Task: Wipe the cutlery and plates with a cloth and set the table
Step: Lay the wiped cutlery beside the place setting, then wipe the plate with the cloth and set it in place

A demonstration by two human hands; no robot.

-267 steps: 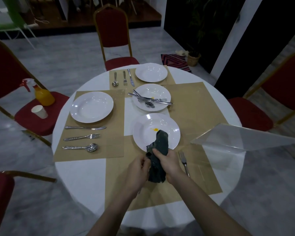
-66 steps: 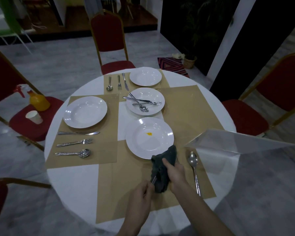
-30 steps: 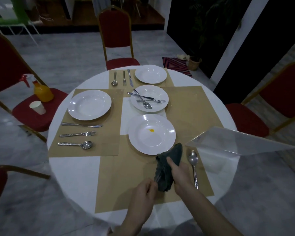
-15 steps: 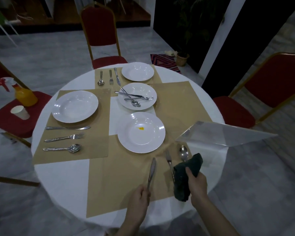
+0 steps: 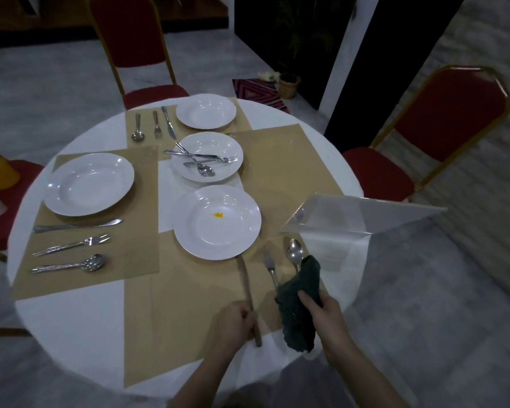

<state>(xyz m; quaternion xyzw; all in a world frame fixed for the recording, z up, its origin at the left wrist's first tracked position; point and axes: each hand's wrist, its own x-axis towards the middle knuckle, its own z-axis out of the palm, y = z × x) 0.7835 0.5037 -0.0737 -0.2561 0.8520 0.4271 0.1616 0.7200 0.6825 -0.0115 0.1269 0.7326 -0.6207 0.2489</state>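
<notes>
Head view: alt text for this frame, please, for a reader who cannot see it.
At a round table, a person's left hand grips a knife beside a fork and spoon, while the right hand holds a dark cloth. The nearest white plate has a small orange spot.

No legible text, label, brand, number or sign is found on anything in view. The plates, the cutlery, the placemats and the tabletop covering are seen to be unmarked. No lettering can be made out on the dark cloth or on the clear sheet at the tabletop edge. The patterned mat on the floor carries a woven design only, with no characters that can be read.
</notes>
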